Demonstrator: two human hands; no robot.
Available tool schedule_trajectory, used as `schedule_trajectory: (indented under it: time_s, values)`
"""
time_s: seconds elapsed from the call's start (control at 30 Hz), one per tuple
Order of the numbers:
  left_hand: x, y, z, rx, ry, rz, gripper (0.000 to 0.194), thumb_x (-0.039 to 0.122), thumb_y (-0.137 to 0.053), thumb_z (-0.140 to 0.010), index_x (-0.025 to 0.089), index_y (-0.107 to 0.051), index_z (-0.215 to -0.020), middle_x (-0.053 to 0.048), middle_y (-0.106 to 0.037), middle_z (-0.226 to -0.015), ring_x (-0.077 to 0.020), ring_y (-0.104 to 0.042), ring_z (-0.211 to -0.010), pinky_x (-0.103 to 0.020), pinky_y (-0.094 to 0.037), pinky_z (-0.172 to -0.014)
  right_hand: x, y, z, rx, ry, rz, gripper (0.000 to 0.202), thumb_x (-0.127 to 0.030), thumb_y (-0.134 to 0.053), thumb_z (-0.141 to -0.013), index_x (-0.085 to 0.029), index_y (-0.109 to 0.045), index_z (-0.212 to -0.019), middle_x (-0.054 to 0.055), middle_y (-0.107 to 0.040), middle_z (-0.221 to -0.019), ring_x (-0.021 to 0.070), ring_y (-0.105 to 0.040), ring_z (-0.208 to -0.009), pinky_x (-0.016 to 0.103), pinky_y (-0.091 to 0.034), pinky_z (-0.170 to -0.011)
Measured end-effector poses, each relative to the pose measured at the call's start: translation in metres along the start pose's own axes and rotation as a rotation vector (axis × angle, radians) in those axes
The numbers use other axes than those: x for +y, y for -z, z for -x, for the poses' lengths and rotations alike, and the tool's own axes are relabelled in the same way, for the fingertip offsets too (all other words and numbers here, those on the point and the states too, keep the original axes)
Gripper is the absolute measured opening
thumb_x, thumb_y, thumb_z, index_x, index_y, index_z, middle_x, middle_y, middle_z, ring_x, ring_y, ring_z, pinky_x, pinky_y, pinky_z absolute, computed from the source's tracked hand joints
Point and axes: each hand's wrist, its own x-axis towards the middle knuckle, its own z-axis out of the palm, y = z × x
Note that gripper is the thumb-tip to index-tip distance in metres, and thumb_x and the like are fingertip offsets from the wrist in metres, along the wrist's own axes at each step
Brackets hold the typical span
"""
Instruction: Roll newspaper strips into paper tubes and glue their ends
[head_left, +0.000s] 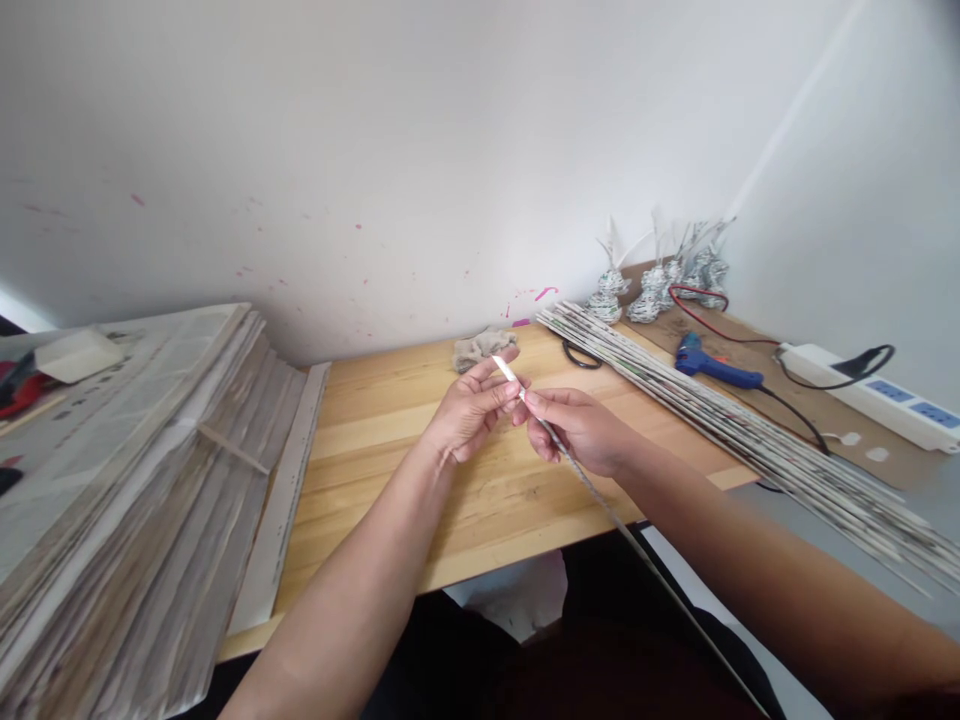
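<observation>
A long, thin rolled-paper stick (592, 488) slants from between my hands down to the lower right, past the table's front edge. My left hand (478, 405) pinches it near its white upper end, which points up and left. Close beside it, my right hand (574, 425) grips the same stick a little lower, thumb on top. Both hands are above the wooden table (375, 450). Just behind my left hand lies a crumpled grey cloth (480, 348).
A tall newspaper stack (172, 500) fills the left side. On the right lie many paper sticks (675, 400), a blue glue gun (716, 368) with its cable, and a white power strip (870, 395). Woven paper figures (652, 292) stand at the back right, near the wall.
</observation>
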Motion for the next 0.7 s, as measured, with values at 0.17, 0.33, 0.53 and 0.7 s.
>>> schedule_trajectory:
  time_s: [0.17,0.33,0.53,0.7]
  values:
    - [0.0021,-0.0001,0.0002,0.006,-0.036,0.045,0.059,0.011,-0.082,-0.070,0.020,-0.064,-0.125,-0.001,-0.071,-0.089,-0.0077,-0.065,-0.070,-0.018,-0.052,-0.066,-0.0007,0.0022,0.0002,-0.115,-0.147,-0.212,0.034,-0.050,-0.066,-0.084,-0.017,-0.059,-0.082,-0.007,-0.043,-0.051,0.0069,-0.038,-0.041,0.021,-0.028,-0.042]
    - [0.0036,-0.0011,0.0011,-0.020,0.005,0.035,0.066,0.014,-0.083,-0.070,0.023,-0.060,-0.131,-0.003,-0.071,-0.099,-0.0079,-0.065,-0.068,-0.020,-0.053,-0.066,-0.0003,0.0018,0.0011,-0.074,-0.110,-0.157,0.036,-0.051,-0.064,-0.086,-0.016,-0.060,-0.084,-0.006,-0.045,-0.052,0.0075,-0.040,-0.042,0.021,-0.029,-0.044]
    - [0.0018,-0.0008,0.0010,-0.029,-0.023,0.033,0.066,0.014,-0.083,-0.069,0.021,-0.061,-0.130,-0.001,-0.070,-0.087,-0.0081,-0.064,-0.067,-0.020,-0.051,-0.066,-0.0017,0.0000,0.0023,-0.120,-0.161,-0.276,0.031,-0.046,-0.060,-0.089,-0.016,-0.059,-0.082,-0.007,-0.040,-0.050,0.0067,-0.033,-0.041,0.020,-0.026,-0.041]
    - [0.0024,-0.0002,0.0005,-0.020,-0.063,0.058,0.061,0.014,-0.083,-0.070,0.021,-0.063,-0.127,0.001,-0.068,-0.082,-0.0061,-0.060,-0.062,-0.019,-0.049,-0.062,-0.0003,-0.0007,0.0013,-0.053,-0.106,-0.106,0.037,-0.053,-0.061,-0.088,-0.016,-0.062,-0.089,-0.005,-0.049,-0.056,0.0083,-0.046,-0.045,0.021,-0.033,-0.044]
